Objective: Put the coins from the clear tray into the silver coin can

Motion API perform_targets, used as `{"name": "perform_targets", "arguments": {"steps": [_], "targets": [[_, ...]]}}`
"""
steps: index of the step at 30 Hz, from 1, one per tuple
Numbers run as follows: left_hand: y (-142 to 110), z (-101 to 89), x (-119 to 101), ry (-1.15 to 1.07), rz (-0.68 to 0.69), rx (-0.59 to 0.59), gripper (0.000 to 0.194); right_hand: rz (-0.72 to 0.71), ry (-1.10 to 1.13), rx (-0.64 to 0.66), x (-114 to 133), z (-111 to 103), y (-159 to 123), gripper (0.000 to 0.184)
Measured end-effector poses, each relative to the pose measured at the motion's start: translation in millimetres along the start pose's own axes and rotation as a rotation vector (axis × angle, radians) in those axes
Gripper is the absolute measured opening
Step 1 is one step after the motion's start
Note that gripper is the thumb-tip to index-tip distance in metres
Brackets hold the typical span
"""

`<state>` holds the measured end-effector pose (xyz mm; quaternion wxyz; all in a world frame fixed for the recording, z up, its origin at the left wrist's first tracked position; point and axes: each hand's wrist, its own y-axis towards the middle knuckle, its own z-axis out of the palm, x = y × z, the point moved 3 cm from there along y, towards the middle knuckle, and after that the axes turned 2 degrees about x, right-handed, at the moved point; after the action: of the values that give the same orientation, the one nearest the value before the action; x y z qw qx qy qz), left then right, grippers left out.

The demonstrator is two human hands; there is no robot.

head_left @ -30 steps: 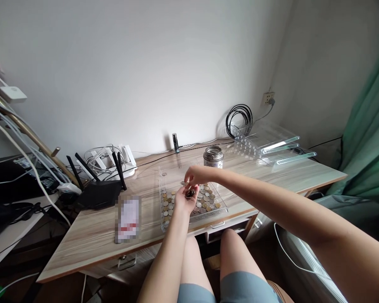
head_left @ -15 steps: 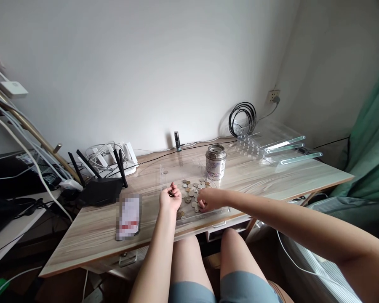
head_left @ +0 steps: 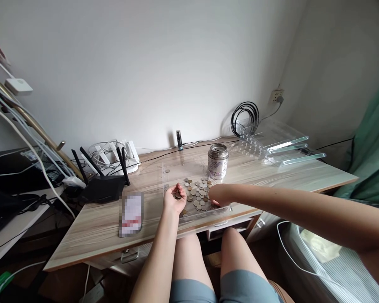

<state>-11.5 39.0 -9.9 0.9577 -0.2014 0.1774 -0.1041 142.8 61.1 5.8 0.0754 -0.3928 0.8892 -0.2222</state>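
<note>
Cupped palm up, my left hand (head_left: 176, 199) holds a few coins (head_left: 177, 195) under its curled fingers. It is over the left part of a shallow clear plastic tray (head_left: 172, 168). Many loose coins (head_left: 197, 194), silver and yellowish, lie spread in the tray between my hands. My right hand (head_left: 219, 195) is bent down at the right edge of these coins, fingers curled inward; its fingertips and anything in them are hidden. Just behind it stands a round metal tin (head_left: 217, 162) with a patterned label and a slot in its top.
A phone (head_left: 131, 214), blurred out, lies left of the tray. Farther left are a black router (head_left: 104, 188) and a white router (head_left: 131, 164) with cables. A small dark bottle (head_left: 179, 139) stands by the wall. Clear stacked trays (head_left: 281, 147) and a coiled black cable (head_left: 244, 119) sit back right.
My right hand has moved to the right over the coins, uncovering more of them. My left hand has turned slightly more palm up, showing the coins in it. The view has shifted a little.
</note>
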Motion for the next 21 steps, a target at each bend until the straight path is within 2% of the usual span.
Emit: {"name": "perform_targets", "arguments": {"steps": [8, 12, 17, 21], "targets": [[1, -4.4, 5, -0.039, -0.001, -0.04, 0.018, -0.002, -0.117, 0.156, 5, -2, -2, 0.019], [2, -5.1, 6, -0.07, 0.0, -0.058, 0.016, 0.036, -0.089, 0.165, 6, -1, 2, 0.014], [0, -5.3, 5, -0.068, -0.005, -0.061, 0.016, 0.09, -0.021, 0.152, 11, 1, 11, 0.02], [-2, -5.0, 4, -0.025, 0.022, -0.106, 0.015, 0.112, 0.033, 0.103, 12, -9, 9, 0.017]]}}
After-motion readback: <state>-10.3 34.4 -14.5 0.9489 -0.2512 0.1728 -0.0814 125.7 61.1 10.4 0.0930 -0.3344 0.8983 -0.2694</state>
